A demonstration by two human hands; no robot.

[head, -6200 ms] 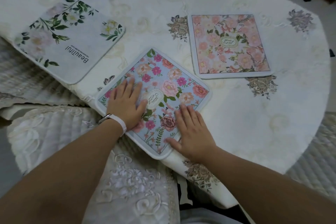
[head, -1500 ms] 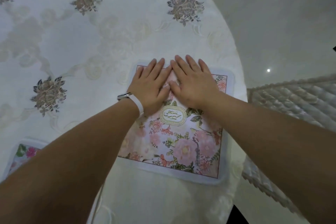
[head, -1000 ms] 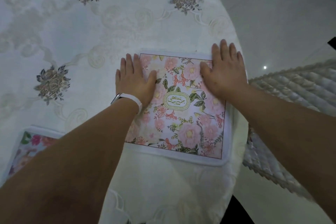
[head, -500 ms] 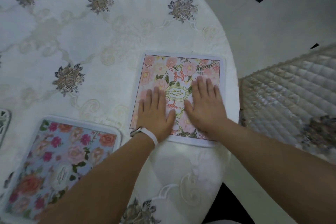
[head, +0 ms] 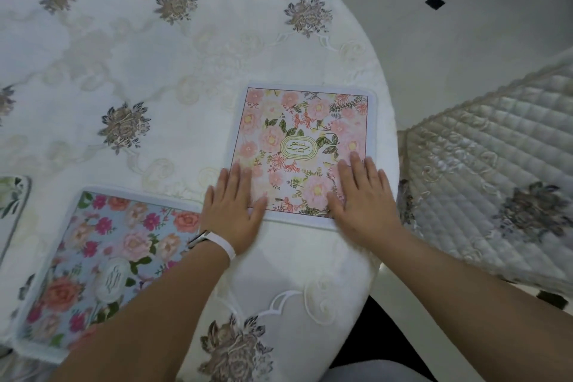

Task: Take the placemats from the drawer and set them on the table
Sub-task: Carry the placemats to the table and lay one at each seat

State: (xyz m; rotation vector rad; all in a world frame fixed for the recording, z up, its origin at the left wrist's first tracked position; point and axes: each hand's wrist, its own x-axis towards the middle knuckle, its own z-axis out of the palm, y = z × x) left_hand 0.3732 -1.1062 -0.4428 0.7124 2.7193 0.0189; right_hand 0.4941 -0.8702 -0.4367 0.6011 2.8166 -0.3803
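Note:
A pink floral placemat point(head: 297, 121) lies flat near the right edge of the table point(head: 124, 49), which is covered by a white embroidered cloth. My left hand point(head: 232, 208) lies flat and open on the mat's near left corner. Over at the near right corner, my right hand point(head: 359, 195) rests the same way, fingers apart. A blue floral placemat point(head: 102, 251) lies at the near left, partly under my left forearm. The edge of a third mat point(head: 12, 198) shows at the far left border.
A quilted, embroidered chair cover point(head: 496, 164) sits right beside the table's right edge. Pale floor tiles with small black diamonds point(head: 434, 3) lie beyond the table. The tablecloth hangs over the near edge in front of me.
Both hands have slid from the mat's middle toward me and apart, ending at its near corners. The view has pulled back, showing more of the blue mat.

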